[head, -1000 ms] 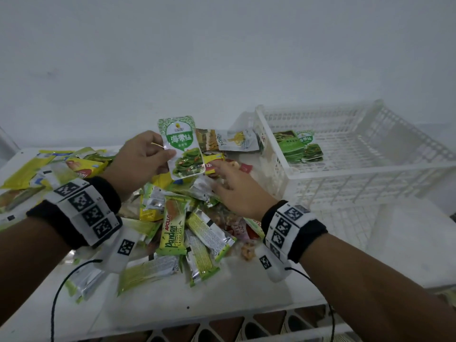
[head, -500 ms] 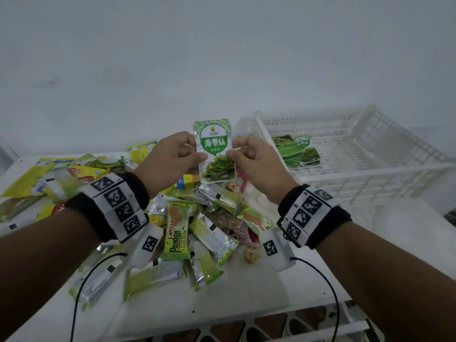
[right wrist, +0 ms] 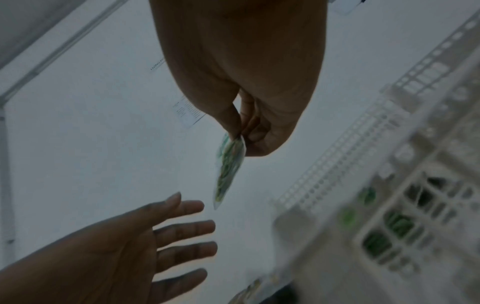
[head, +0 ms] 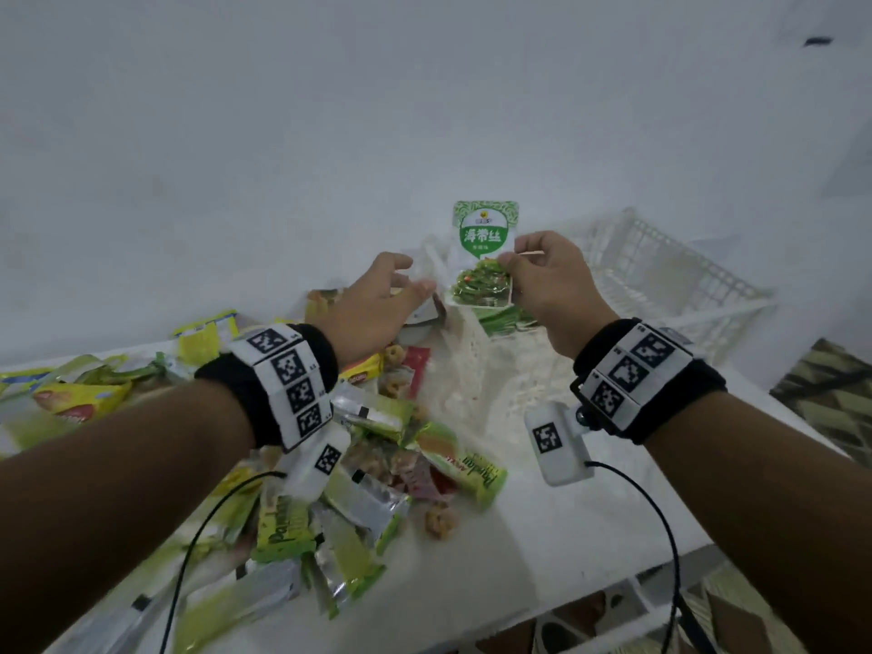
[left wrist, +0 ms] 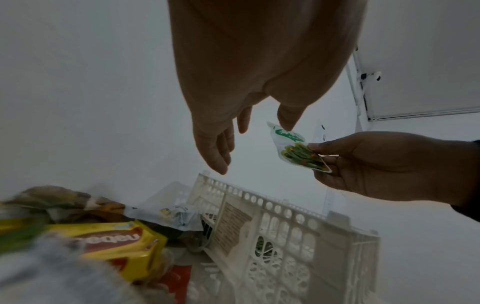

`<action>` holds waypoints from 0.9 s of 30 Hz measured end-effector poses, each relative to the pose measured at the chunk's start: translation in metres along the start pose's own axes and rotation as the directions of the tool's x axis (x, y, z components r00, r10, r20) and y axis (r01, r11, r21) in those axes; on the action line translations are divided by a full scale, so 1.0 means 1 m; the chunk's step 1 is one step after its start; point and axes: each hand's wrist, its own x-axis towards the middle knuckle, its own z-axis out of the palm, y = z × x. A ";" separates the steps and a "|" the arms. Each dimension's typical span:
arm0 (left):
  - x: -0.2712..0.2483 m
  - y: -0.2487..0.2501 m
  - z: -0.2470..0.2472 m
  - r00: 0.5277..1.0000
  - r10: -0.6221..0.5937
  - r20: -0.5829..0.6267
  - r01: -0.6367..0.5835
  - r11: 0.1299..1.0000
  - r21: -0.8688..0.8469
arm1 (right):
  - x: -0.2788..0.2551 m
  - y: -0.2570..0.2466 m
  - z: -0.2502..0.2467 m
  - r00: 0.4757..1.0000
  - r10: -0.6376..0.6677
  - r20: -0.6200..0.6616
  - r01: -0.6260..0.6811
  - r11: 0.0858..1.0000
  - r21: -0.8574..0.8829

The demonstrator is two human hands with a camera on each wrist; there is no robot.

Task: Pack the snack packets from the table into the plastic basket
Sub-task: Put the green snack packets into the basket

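My right hand (head: 542, 276) pinches a green-and-white seaweed packet (head: 483, 254) by its right edge and holds it upright above the near-left corner of the white plastic basket (head: 670, 280). The right wrist view shows the packet (right wrist: 230, 168) edge-on below my thumb and fingers. My left hand (head: 377, 299) hovers just left of it with fingers spread and relaxed, touching nothing; the left wrist view shows the same packet (left wrist: 298, 150) apart from my left hand. Green packets (head: 500, 318) lie inside the basket. A heap of snack packets (head: 358, 464) covers the table (head: 542, 549) below my left forearm.
Yellow packets (head: 80, 398) lie at the table's far left. A yellow-and-brown wafer pack (left wrist: 116, 244) sits beside the basket wall (left wrist: 272, 226). A white wall stands close behind. The table's front edge runs near my right forearm, with patterned floor (head: 830, 394) beyond on the right.
The packet has passed from both hands to my right hand alone, which moved it right and up toward the basket. My left hand let go and opened.
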 end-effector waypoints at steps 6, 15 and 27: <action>0.055 0.011 0.049 0.987 -0.156 -0.032 0.159 0.975 0.154 | 0.076 0.006 -0.040 0.990 0.047 0.132 -0.028 0.990 -0.138; 0.098 0.010 0.080 0.946 -0.315 -0.076 0.322 0.938 0.131 | 0.156 0.016 -0.057 0.945 0.165 0.281 -0.091 0.962 -0.258; 0.109 -0.011 0.097 0.952 -0.305 -0.014 0.302 0.936 0.178 | 0.210 0.037 -0.064 0.881 0.239 0.408 0.054 0.805 -0.590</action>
